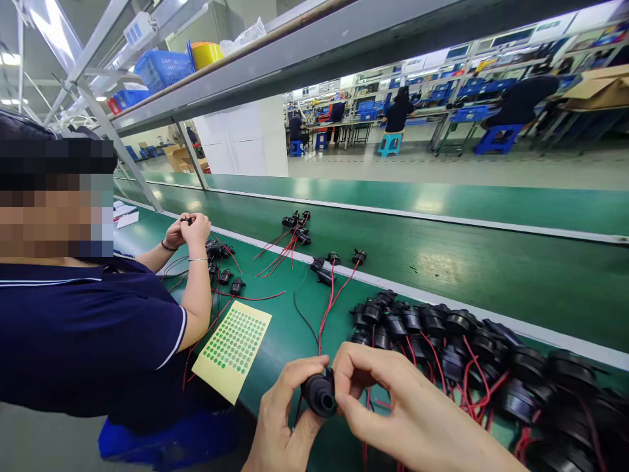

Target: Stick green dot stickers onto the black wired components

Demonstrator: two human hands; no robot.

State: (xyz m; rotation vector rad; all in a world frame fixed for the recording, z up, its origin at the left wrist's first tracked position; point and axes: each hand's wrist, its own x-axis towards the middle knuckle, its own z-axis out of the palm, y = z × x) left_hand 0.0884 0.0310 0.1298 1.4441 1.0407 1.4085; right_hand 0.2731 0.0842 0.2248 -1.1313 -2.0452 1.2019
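Note:
My left hand (289, 406) is closed around a small black pump-like part (322, 395), whose round nozzle opening points toward me. Thumb and forefinger of my right hand (373, 393) pinch together at the right edge of the same part; what exactly lies between those fingertips is hidden. Below my hands run red and dark wires. A heap of similar black parts with red wires (432, 328) fills the bench to the right of my hands. Left of my left hand lies a yellow sheet of green round stickers (233, 351).
A co-worker in a dark blue shirt (88, 328) sits at my left, holding a small black part near more wired parts (223, 275). More wired parts (297, 226) lie farther along the green bench (472, 262). An overhead shelf (275, 65) crosses above, carrying a blue basket (164, 69).

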